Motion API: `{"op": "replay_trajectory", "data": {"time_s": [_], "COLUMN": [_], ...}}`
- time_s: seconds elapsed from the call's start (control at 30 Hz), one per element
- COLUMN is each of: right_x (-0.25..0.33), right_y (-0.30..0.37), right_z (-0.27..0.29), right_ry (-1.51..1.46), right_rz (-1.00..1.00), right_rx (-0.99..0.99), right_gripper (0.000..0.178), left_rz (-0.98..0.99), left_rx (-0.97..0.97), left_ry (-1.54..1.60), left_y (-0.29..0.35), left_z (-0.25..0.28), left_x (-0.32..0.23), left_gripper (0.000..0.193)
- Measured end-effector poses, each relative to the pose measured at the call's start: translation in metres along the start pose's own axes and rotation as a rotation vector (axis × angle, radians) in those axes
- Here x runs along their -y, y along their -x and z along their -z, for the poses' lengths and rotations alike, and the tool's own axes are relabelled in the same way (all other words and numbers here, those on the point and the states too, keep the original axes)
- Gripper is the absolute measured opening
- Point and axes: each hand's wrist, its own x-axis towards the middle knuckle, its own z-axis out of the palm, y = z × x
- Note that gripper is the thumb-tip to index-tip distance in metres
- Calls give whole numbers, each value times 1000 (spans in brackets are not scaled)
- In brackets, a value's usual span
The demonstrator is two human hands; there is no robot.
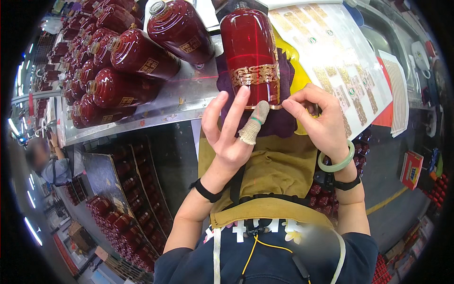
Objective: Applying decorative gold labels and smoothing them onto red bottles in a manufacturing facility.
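A large glass bottle of dark red liquid [248,42] lies on a folded dark purple cloth [283,124], its base toward me. An ornate gold band [255,75] runs across its lower part, and a thin gold strip [275,107] lies along the base edge. My left hand [231,132] has its fingers spread. Its index finger wears a knitted finger cover [252,125] with a green band and touches the bottle near the base. At the strip's right end, my right hand [321,118] is closed in a pinch, thumb against forefinger; the fingertips partly hide the strip's end.
Several filled red bottles [146,54] stand crowded on the metal table [189,90] to the left. Sheets of gold decals [331,57] lie at the right over yellow material [292,52]. Racks of bottles [127,189] sit below left, where another person [54,165] is farther off.
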Motion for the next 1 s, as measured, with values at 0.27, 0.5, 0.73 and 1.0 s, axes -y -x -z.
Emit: {"op": "replay_trajectory", "data": {"time_s": [0.27,0.5,0.73,1.0], "right_x": [-1,7,-6,-6], "right_y": [-4,-1,-6,-6], "right_z": [0,12,10,6], "right_ry": [3,13,45,33], "right_rz": [38,-22,25,0], "right_rx": [6,76,34,35], "right_gripper": [14,14,16,17], "left_rz": [79,112,88,42], "left_rx": [-77,-87,-43,-58], "left_ry": [258,265,230,163], "left_y": [7,11,14,11], "left_z": [-11,-13,-9,-8], "left_x": [16,19,18,12], "left_gripper": [29,29,28,31]}}
